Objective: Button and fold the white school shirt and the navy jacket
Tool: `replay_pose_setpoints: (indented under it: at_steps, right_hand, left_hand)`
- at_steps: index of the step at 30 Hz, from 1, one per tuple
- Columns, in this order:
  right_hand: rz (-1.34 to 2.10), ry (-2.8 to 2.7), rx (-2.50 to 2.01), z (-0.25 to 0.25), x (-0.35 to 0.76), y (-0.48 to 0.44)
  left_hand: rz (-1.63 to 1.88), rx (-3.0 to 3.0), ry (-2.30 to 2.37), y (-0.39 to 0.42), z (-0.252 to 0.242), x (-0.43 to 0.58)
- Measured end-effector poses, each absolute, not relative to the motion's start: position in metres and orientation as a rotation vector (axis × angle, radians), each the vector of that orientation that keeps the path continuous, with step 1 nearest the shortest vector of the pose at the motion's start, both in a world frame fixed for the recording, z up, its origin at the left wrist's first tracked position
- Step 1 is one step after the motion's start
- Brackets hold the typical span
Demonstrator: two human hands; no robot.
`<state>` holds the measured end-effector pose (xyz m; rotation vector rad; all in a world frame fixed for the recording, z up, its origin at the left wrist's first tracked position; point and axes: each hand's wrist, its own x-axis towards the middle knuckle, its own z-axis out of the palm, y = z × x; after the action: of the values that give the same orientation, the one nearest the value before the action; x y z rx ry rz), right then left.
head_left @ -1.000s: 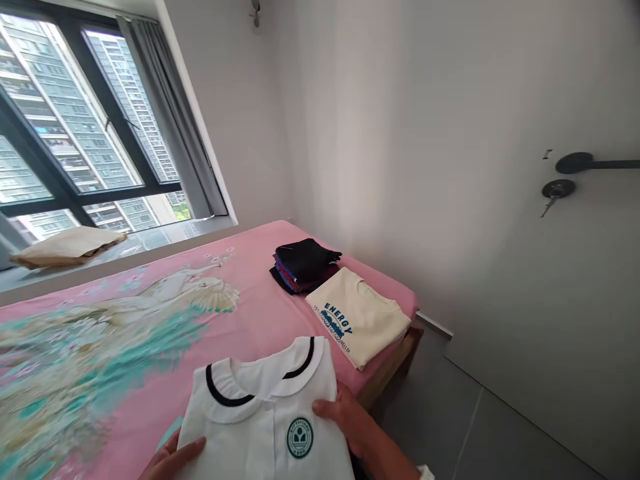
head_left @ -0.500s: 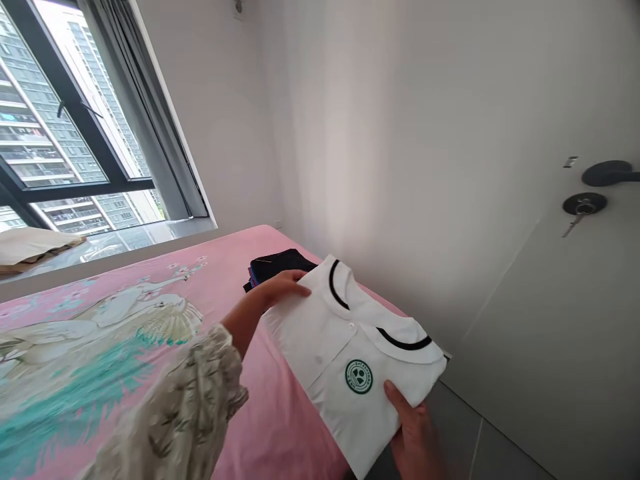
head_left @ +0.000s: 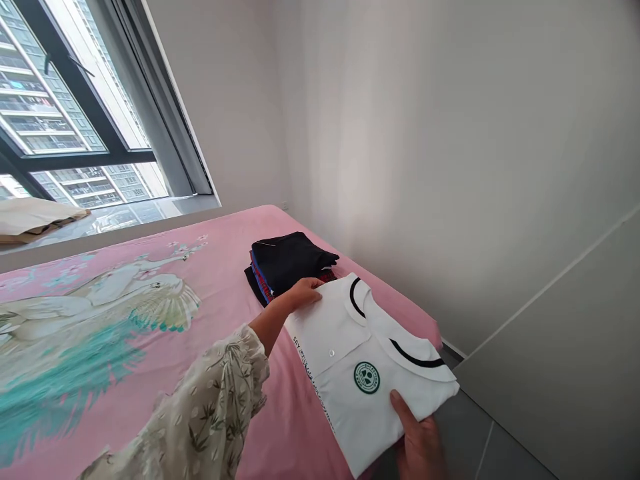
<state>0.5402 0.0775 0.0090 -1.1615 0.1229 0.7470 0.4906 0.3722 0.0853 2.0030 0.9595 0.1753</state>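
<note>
A folded white polo shirt (head_left: pixel 345 400) with a black-striped collar and a round green badge is held between both hands, over the near right edge of the bed. My left hand (head_left: pixel 303 295) grips its far left edge, thumb on top. At the lower right edge, my right hand (head_left: pixel 420 433) pinches the shirt, thumb on top and fingers hidden underneath. Just beyond my left hand lies a stack of folded clothes (head_left: pixel 290 260), black on top with blue and red layers below.
The bed (head_left: pixel 290 440) has a pink sheet with a white and teal bird print. A wall (head_left: pixel 400 167) runs along its right side, with grey floor (head_left: pixel 470 427) below. A window (head_left: pixel 75 113) with a grey curtain is at the left; a cream item (head_left: pixel 37 219) lies on the sill.
The view has tilted down and the door handle has left it. The shirt and both hands appear slightly lower and further right, showing more of the stack. Both hands still hold the shirt.
</note>
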Motion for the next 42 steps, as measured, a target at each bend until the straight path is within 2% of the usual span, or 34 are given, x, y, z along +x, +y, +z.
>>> replay_pose_setpoints:
  at_steps: [6,10,12,14,17,20,25,31,35,36,40,42]
  right_hand:
    - [0.662,0.008,-1.234,0.013,0.549,0.066]
    - [0.149,-0.103,-1.471,0.035,0.567,0.043]
    - [-0.094,-0.461,-1.607,0.053,0.572,0.045]
    - [-0.189,-0.981,-1.757,0.069,0.576,0.061]
    - [-0.069,-1.45,-2.097,0.07,0.585,0.1]
    - [0.148,-1.514,-2.358,0.048,0.596,0.127]
    - [0.154,-1.531,-2.312,0.029,0.594,0.128]
    - [0.11,-1.256,-2.324,0.079,0.63,0.125]
    - [0.492,-1.162,-2.399,0.104,0.671,0.121]
    - [0.495,-1.229,-2.407,0.106,0.671,0.119]
    - [-0.083,-1.523,-2.399,0.104,0.629,0.117]
    - [-0.205,-1.592,-2.332,0.103,0.604,0.117]
  left_hand:
    - [0.264,2.182,1.203,0.365,0.073,0.462]
    - [0.508,2.41,1.176,0.34,0.078,0.456]
    - [0.56,2.643,0.959,0.32,0.076,0.459]
    - [0.519,2.855,0.796,0.298,0.068,0.464]
    - [0.3,2.899,0.925,0.275,0.047,0.472]
    - [0.139,2.834,1.086,0.268,0.027,0.478]
    - [0.094,2.862,1.126,0.275,0.017,0.482]
    - [0.065,2.919,1.185,0.261,0.043,0.482]
    - [0.088,2.919,1.18,0.234,0.042,0.484]
    - [0.075,2.912,1.196,0.229,0.037,0.485]
    - [0.022,2.963,1.267,0.223,0.01,0.486]
    - [-0.01,3.007,1.275,0.226,0.001,0.485]
